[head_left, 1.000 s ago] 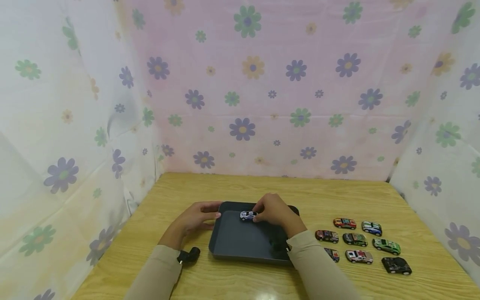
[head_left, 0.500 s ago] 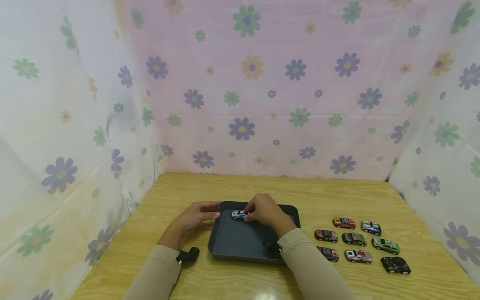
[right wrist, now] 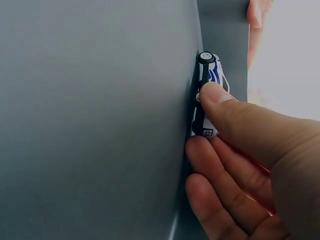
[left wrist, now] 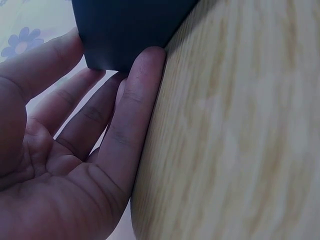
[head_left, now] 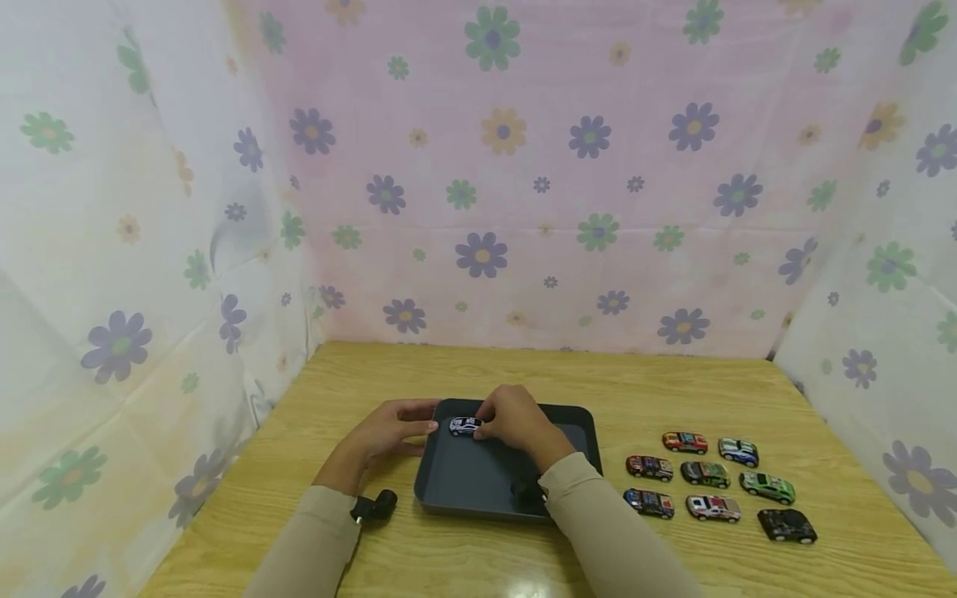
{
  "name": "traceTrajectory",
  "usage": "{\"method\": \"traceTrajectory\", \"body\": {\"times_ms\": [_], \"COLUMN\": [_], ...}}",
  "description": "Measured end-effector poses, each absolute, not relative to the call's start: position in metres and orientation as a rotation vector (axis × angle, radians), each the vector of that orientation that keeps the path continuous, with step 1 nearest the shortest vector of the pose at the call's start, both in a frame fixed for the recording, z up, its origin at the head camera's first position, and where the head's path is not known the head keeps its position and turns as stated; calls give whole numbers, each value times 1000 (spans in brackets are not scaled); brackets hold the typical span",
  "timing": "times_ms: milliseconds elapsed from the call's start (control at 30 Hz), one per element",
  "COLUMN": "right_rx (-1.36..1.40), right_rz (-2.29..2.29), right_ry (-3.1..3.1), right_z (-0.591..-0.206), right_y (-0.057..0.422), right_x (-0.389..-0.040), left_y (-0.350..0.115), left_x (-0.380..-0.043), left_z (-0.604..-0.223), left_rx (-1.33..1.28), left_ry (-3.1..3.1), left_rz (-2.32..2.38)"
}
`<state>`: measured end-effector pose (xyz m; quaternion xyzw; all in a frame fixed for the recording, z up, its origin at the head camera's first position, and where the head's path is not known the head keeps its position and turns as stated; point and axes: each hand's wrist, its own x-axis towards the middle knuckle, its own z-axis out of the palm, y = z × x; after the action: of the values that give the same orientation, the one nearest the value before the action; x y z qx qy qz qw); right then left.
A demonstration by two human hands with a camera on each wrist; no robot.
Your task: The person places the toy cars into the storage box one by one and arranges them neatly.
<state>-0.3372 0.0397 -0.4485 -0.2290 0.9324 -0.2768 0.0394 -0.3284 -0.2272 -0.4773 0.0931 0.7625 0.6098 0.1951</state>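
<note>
R hand [head_left: 516, 422] pinches white-&-blue toy car [head_left: 463, 427], thumb on its side, in dark tray [head_left: 471, 482] nr far L corner; can't tell if wheels touch tray floor. Car's prob. light, stiff, sturdy, but slick & apt to roll, so best held mid-body by both sides. L hand [head_left: 385, 432], fingers spread, touches tray's L side. R sleeve [head_left: 613, 523] hides part of tray. 8 other cars [head_left: 706, 474] sit on table [head_left: 748, 565], R of tray.
</note>
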Motion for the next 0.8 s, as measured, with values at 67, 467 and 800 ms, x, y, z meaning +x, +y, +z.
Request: {"method": "traceTrajectory", "body": {"times_ms": [67,467,800], "right_rx": [-688,-693,-690], "right_rz": [-844,-837,-926], "right_ry": [2857,2862,2806], "right_z": [-448,-445,-433], "right_y": [39,44,63], "right_x": [-337,-338,-337], "left_y": [-227,-228,-227], "left_x": [-329,-330,-327], "left_z": [-478,-478,-476], "left_rx": [264,253,263], "left_ry": [2137,2139,2143], "left_rz": [1712,1718,1705]}}
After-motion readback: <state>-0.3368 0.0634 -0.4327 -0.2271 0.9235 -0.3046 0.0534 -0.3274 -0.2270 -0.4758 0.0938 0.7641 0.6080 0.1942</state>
